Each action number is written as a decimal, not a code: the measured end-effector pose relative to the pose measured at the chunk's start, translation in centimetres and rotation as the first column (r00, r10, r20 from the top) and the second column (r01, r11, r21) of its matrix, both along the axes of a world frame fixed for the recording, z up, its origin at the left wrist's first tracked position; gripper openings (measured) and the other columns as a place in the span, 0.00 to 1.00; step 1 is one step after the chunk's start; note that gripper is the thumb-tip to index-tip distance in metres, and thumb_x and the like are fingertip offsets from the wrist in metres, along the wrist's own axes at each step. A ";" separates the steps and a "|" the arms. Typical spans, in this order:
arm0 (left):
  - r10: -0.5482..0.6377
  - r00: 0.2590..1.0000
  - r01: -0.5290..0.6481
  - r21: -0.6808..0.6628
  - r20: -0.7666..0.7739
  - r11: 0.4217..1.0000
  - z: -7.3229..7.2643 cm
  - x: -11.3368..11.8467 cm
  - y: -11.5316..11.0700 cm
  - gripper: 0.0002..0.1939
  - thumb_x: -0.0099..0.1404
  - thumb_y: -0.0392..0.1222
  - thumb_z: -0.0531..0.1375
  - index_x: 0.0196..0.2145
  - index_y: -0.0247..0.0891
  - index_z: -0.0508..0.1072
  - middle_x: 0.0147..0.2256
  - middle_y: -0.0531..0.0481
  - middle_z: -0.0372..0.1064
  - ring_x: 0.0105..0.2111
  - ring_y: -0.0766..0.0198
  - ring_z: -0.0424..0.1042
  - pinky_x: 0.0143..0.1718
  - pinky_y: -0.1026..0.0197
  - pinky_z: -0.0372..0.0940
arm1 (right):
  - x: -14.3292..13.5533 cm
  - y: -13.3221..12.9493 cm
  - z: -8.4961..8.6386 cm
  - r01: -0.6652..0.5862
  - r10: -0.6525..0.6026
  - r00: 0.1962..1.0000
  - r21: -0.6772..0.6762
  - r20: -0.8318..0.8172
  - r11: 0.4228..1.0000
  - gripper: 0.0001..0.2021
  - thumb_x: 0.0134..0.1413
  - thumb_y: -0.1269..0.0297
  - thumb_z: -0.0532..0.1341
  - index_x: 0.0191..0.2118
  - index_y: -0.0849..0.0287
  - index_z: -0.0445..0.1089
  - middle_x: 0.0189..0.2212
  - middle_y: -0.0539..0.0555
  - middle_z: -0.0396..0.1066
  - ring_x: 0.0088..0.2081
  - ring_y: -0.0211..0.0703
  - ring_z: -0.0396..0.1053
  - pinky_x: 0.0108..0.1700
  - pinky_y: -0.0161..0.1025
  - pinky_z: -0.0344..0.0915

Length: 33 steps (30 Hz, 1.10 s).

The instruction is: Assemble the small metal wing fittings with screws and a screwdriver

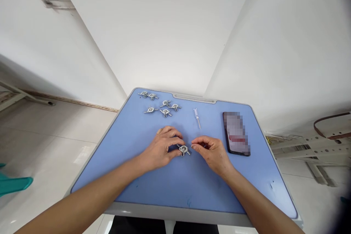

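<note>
Near the middle of the blue table, my left hand (163, 148) grips a small silver metal fitting (184, 149) between thumb and fingers at its left side. Just right of the fitting is my right hand (211, 150), its thumb and index finger pinched close together; anything between those fingertips is too small to make out. Several similar metal fittings (165, 112) lie at the back left of the table. Beyond my hands rests a small screwdriver (197, 118) with a clear handle, its tip pointing toward me.
On the right of the blue table (153, 186) lies a phone (236, 134) with a partly blurred screen. A shallow slot runs along the table's back edge, close to a white wall. A teal object (16, 185) stands on the floor at far left.
</note>
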<state>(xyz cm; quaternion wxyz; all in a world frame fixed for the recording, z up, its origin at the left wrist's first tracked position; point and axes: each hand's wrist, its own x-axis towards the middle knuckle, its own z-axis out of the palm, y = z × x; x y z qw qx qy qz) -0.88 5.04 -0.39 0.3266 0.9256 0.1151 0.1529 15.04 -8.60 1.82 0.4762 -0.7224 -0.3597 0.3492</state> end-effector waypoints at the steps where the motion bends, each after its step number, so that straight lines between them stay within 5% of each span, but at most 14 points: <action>1: 0.002 1.000 -0.002 -0.006 -0.003 1.000 -0.1 0.0 0.1 0.09 0.60 0.39 0.66 0.41 0.44 0.76 0.43 0.50 0.72 0.48 0.54 0.63 0.50 0.50 0.56 | 0.0 0.0 -0.1 -0.005 0.005 1.000 -0.004 -0.011 1.000 0.07 0.46 0.61 0.65 0.31 0.57 0.78 0.25 0.49 0.74 0.27 0.37 0.66 0.31 0.35 0.64; 33: 0.029 0.999 -0.027 -0.093 0.019 0.995 -0.4 0.2 0.3 0.03 0.64 0.40 0.63 0.33 0.44 0.79 0.43 0.49 0.73 0.51 0.53 0.63 0.52 0.50 0.56 | -0.4 -0.1 -0.7 -0.140 0.140 0.989 -0.014 0.041 0.990 0.05 0.54 0.66 0.62 0.31 0.56 0.76 0.25 0.48 0.74 0.26 0.35 0.67 0.29 0.32 0.62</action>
